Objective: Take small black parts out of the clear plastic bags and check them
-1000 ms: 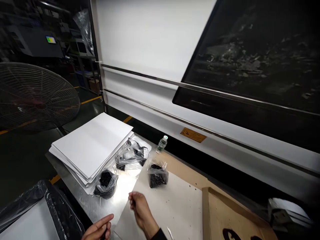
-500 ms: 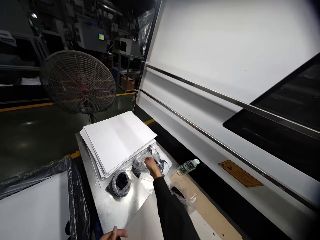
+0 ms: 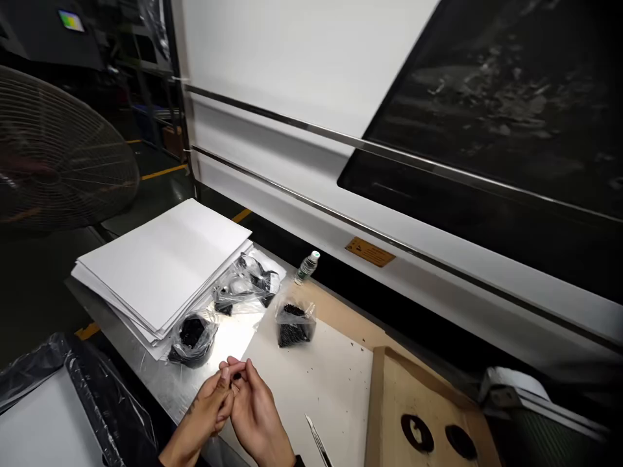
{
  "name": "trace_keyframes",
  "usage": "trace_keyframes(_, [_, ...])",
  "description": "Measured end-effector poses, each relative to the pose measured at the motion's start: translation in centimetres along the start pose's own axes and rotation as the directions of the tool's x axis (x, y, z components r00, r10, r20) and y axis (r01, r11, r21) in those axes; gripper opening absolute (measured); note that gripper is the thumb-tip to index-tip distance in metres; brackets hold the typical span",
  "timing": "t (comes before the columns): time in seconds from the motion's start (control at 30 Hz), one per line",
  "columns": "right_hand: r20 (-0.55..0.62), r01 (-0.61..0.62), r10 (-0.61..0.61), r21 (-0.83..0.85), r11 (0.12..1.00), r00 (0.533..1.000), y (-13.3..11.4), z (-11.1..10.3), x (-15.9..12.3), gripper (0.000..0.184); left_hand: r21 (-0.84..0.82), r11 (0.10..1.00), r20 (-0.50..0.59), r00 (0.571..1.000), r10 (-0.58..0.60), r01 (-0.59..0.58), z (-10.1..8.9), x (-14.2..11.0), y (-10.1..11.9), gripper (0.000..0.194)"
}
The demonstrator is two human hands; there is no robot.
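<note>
Big white machine panel (image 3: 292, 65) w/ steel rails & dark window is standing along the far side. Steel table (image 3: 146, 383) is running below it, w/ thick stack of white sheets (image 3: 160, 266) lying on it. Plastic-wrapped white board (image 3: 48, 421) is sitting lower L; standing fan (image 3: 58, 149) is showing past the table, blurred. Cardboard panel w/ round holes (image 3: 418, 402) is lying lower R, beside speckled white sheet (image 3: 311, 389). Clear bags (image 3: 246, 285) are lying just beside the stack; bag of black bits (image 3: 193, 337) is sitting on the steel, 2nd bag of black bits (image 3: 294, 324) on the white sheet. Small water bottle (image 3: 306, 268) is lying near the panel; scalpel (image 3: 318, 441) is resting on the white sheet. Left hand (image 3: 209, 405) & right hand (image 3: 257, 418) are meeting over the table edge, fingertips (image 3: 232, 371) pressing together, nearly closed; can't tell if they're holding anything tiny. Nearest bag = bag of black bits on the steel.
</note>
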State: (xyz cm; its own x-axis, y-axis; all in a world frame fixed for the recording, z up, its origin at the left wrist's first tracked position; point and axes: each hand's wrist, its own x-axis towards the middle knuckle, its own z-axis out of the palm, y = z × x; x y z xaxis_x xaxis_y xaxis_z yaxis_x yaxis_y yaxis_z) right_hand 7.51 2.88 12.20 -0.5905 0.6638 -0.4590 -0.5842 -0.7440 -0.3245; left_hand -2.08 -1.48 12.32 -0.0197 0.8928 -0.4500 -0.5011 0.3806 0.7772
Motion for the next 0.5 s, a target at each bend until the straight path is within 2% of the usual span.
trace_keyframes(0.1, [0.015,-0.01,0.009,0.074,0.997,1.0,-0.6,-0.2,-0.7,0.03,0.041,0.999,0.02,0.999,-0.026,0.025,0.4,-1.2,0.6,0.067])
trace_keyframes(0.2, [0.033,-0.036,0.034,0.079,0.996,0.999,-0.2,-0.5,-1.3,0.031,0.01,0.999,0.013,0.999,-0.048,0.048,0.5,-2.2,0.7,0.059])
trace_keyframes(0.27, [0.006,-0.019,0.019,-0.045,0.999,1.0,0.3,-1.0,-1.5,0.031,-0.047,0.998,-0.009,0.999,-0.049,0.049,0.3,-2.5,0.3,0.049])
trace_keyframes(0.37, [-0.131,0.033,-0.079,-0.319,0.947,0.988,0.3,-2.2,-1.0,0.028,-0.144,0.989,-0.077,0.995,-0.057,0.045,-1.0,-2.7,-1.6,0.035])
trace_keyframes(0.43, [-0.186,0.061,-0.161,-0.453,0.889,0.969,-1.1,-2.6,0.6,0.025,-0.184,0.981,-0.132,0.987,-0.093,0.068,-2.4,-2.7,-3.3,0.033])
trace_keyframes(0.5, [-0.141,0.105,-0.23,-0.589,0.801,0.963,-3.4,-2.1,3.5,0.021,-0.204,0.973,-0.178,0.974,-0.141,0.104,-4.1,-2.3,-4.9,0.04])
